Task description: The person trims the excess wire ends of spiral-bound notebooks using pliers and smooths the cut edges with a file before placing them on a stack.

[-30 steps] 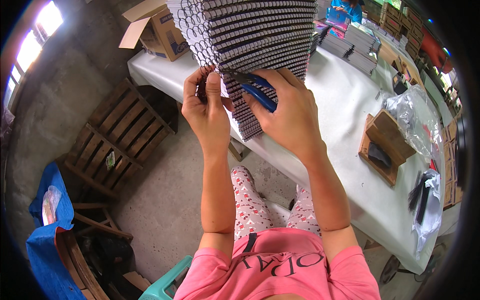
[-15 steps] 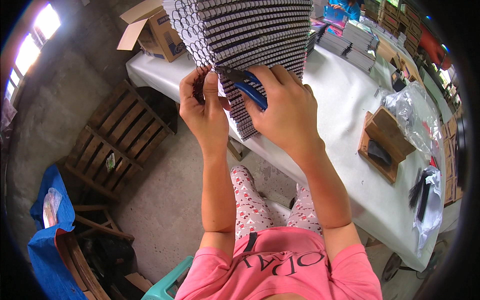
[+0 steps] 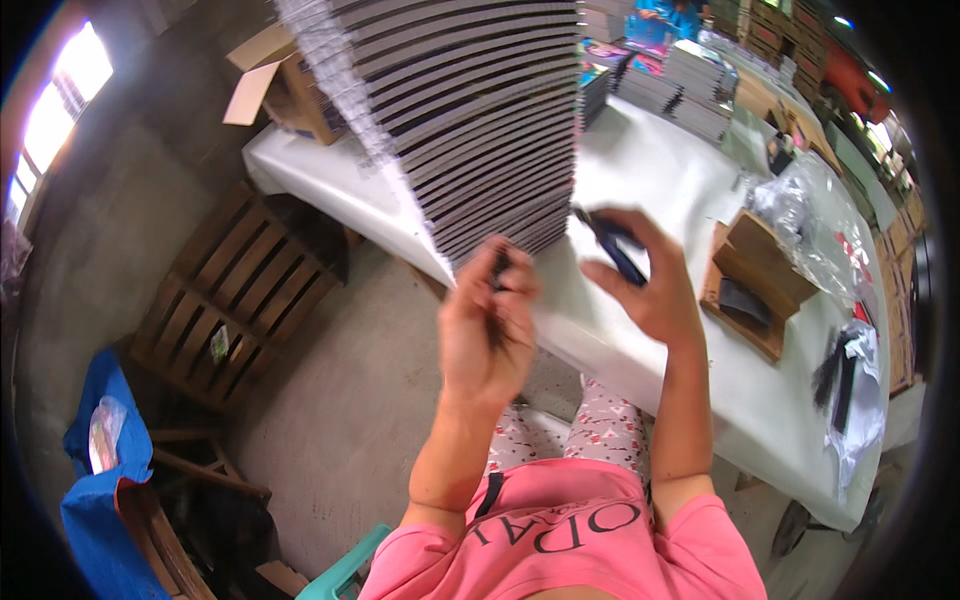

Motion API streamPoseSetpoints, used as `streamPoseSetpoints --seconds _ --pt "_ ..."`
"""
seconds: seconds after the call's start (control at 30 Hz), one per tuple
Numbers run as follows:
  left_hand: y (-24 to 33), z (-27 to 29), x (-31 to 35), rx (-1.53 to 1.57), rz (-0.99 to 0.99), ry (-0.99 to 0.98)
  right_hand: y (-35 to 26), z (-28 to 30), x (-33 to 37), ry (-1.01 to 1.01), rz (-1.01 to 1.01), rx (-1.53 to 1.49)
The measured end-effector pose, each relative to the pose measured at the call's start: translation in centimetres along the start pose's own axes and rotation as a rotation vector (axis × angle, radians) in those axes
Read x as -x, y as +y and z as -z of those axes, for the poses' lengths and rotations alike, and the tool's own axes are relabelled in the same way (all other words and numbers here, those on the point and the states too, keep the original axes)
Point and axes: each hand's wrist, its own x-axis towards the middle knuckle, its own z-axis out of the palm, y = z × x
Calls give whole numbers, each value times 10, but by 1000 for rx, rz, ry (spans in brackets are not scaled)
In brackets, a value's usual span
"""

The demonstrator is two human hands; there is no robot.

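Note:
A tall stack of wire-bound notebooks (image 3: 470, 130) rises on the table at the upper middle, page edges toward me. Just below its near bottom corner is my left hand (image 3: 485, 335), blurred by motion. Its fingers are closed on thin dark strands that look like binding wire (image 3: 498, 268). To the right of the stack, my right hand (image 3: 660, 290) grips blue-handled wire cutters (image 3: 625, 257) between thumb and fingers. The cutters' jaws point up and left, close to the stack's right edge but apart from it.
The white-covered table (image 3: 640, 190) bears an open cardboard box (image 3: 300, 95), a wooden holder (image 3: 750, 290), clear plastic bags (image 3: 800, 210) and further book piles (image 3: 690, 90). A person in blue (image 3: 670, 18) is at the far end. A wooden pallet (image 3: 230, 300) leans at left.
Both hands have drawn down and away from the stack, the right one also rightward with the cutters. The stack has turned from showing its wire spines to showing page edges.

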Motion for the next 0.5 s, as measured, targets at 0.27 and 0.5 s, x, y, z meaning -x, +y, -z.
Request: streamPoseSetpoints --seconds 0.27,0.5 --pt "-133 22 -70 -127 502 243 69 73 179 221 -516 289" --pt "-284 4 -156 -382 567 195 73 105 209 475 -537 222"
